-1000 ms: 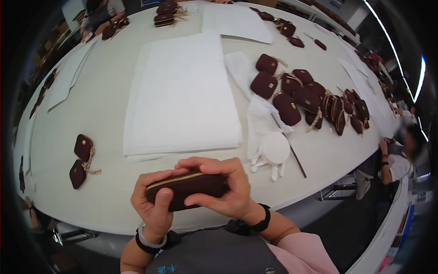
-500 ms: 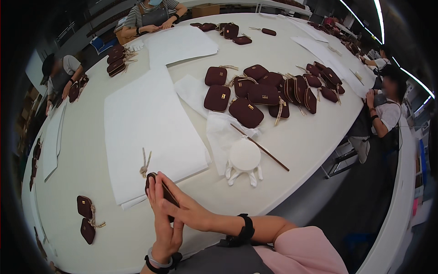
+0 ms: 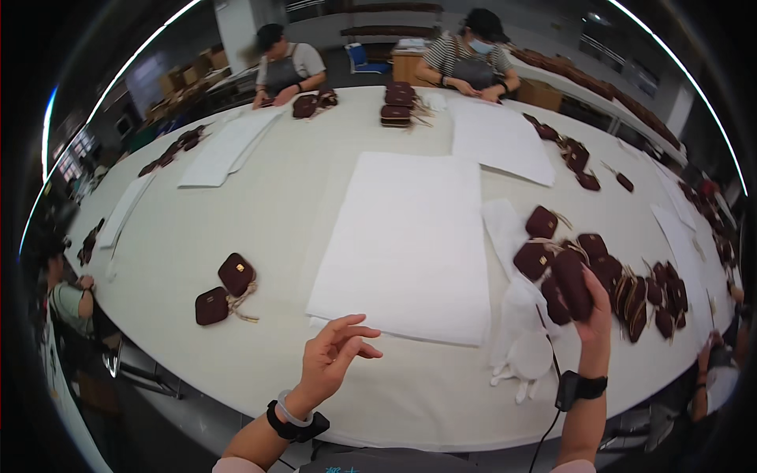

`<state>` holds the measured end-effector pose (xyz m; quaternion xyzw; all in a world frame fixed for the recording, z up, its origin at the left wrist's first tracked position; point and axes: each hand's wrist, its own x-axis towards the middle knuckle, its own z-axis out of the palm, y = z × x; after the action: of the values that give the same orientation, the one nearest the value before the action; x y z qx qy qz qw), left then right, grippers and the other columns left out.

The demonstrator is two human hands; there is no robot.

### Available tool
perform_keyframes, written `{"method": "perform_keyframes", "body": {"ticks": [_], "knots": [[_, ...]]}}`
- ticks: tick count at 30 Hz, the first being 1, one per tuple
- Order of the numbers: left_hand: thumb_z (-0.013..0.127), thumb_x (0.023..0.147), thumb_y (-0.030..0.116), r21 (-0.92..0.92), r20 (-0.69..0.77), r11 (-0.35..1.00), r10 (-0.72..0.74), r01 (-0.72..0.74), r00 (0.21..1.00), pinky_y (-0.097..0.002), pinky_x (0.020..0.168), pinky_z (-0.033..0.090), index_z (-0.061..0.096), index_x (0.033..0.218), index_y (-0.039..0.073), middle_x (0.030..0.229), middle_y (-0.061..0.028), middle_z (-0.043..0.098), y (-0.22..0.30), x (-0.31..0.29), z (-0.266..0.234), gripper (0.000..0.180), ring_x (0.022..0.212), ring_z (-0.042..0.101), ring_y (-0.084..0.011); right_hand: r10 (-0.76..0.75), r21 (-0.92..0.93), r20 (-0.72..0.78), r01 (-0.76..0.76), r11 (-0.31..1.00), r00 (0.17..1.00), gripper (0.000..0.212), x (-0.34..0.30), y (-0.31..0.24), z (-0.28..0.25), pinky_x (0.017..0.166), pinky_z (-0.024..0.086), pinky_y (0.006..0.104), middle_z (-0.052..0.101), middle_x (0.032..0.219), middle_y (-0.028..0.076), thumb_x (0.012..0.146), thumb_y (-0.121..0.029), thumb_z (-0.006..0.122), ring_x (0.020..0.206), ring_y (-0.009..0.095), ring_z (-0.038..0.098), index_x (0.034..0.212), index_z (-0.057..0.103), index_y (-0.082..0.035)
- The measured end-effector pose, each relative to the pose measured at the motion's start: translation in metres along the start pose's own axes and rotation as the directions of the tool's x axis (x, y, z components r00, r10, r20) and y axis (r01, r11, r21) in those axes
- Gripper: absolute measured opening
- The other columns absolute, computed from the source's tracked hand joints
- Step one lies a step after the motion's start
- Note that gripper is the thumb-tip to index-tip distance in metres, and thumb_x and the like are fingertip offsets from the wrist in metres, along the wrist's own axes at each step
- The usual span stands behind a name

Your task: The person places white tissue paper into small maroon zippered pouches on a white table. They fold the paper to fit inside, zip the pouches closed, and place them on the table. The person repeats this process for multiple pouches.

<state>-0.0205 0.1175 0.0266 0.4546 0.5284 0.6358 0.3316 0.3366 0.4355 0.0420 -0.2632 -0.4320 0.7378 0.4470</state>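
Observation:
My right hand (image 3: 597, 309) is wrapped round a dark maroon pouch (image 3: 571, 284), raised over the left part of a pile of similar zip pouches (image 3: 631, 303). The held pouch covers some of those beneath it. Fingers loosely spread and curved, my left hand (image 3: 337, 353) hovers with nothing in it by the near edge of a stack of white sheets (image 3: 398, 244). Below the pile, a round white pad (image 3: 530, 353) sits on a white glove (image 3: 521, 389), with a thin brown stick (image 3: 542, 317) partly behind the held pouch.
Two maroon pouches (image 3: 236, 273) with cord pulls lie left of the sheets. Across the large pale table (image 3: 284, 229), two people (image 3: 469, 67) work beside more pouches (image 3: 398, 102) and white sheets (image 3: 505, 142). Other people are at the left and right rims.
My hands, together round a pouch before, have come apart. The right is now over the pile holding a pouch; whether it is the same one, I cannot tell. The view has turned left and up.

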Motion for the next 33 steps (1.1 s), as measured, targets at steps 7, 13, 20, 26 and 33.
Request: {"method": "perform_keyframes", "body": {"ticks": [7, 13, 20, 26, 33], "knots": [[0.068, 0.096, 0.01, 0.781, -0.054, 0.618, 0.214, -0.093, 0.975, -0.0358, 0.084, 0.058, 0.068, 0.12, 0.004, 0.123, -0.0175, 0.07, -0.018, 0.008, -0.1, 0.025, 0.096, 0.073, -0.0311, -0.492, -0.824, -0.171, 0.15, 0.546, 0.853, 0.036, 0.036, -0.041, -0.155, 0.101, 0.051, 0.0311, 0.068, 0.126, 0.015, 0.1, -0.012, 0.065, 0.112, 0.019, 0.066, 0.132, 0.063, 0.005], [0.065, 0.099, 0.036, 0.864, -0.351, 0.392, 0.013, 0.318, 0.936, -0.0471, 0.116, 0.037, 0.047, 0.144, -0.001, 0.153, -0.0289, 0.04, -0.051, 0.032, -0.266, 0.061, 0.142, 0.041, -0.0444, -0.326, -0.59, -0.05, 0.235, 0.772, 0.944, 0.022, -0.026, 0.004, 0.028, 0.089, 0.055, 0.0279, 0.074, 0.104, 0.009, 0.102, -0.012, 0.064, 0.092, 0.014, 0.07, 0.115, 0.07, 0.005], [0.053, 0.104, 0.042, 0.951, -0.3, -0.124, -0.128, 0.285, 0.945, -0.0541, 0.119, 0.031, 0.031, 0.159, 0.012, 0.161, -0.0292, 0.03, -0.132, 0.072, -0.312, 0.066, 0.146, 0.032, -0.0485, 0.317, -0.713, 0.389, 0.065, 0.698, 0.865, 0.028, -0.112, 0.031, 0.082, 0.08, 0.058, 0.028, 0.074, 0.105, 0.009, 0.101, -0.016, 0.066, 0.087, 0.015, 0.073, 0.123, 0.067, -0.001], [0.06, 0.101, 0.027, 0.96, -0.251, 0.057, -0.27, 0.275, 0.93, -0.0474, 0.1, 0.047, 0.042, 0.152, 0.011, 0.133, -0.0224, 0.055, -0.082, 0.052, -0.22, 0.056, 0.122, 0.056, -0.0399, 0.338, -0.693, 0.485, 0.119, 0.711, 0.806, 0.03, -0.131, 0.077, 0.097, 0.071, 0.054, 0.034, 0.073, 0.1, 0.011, 0.099, -0.021, 0.066, 0.077, 0.021, 0.069, 0.121, 0.065, -0.001], [0.081, 0.077, 0.006, 0.986, -0.097, 0.096, -0.34, 0.137, 0.936, -0.0431, 0.095, 0.047, 0.054, 0.142, 0.008, 0.109, -0.012, 0.053, -0.07, 0.01, -0.24, 0.071, 0.103, 0.056, -0.0309, 0.334, -0.657, 0.577, 0.182, 0.731, 0.745, 0.031, -0.131, 0.119, 0.122, 0.079, 0.052, 0.0419, 0.072, 0.098, 0.015, 0.097, -0.022, 0.067, 0.088, 0.032, 0.068, 0.118, 0.065, 0.0]]}}
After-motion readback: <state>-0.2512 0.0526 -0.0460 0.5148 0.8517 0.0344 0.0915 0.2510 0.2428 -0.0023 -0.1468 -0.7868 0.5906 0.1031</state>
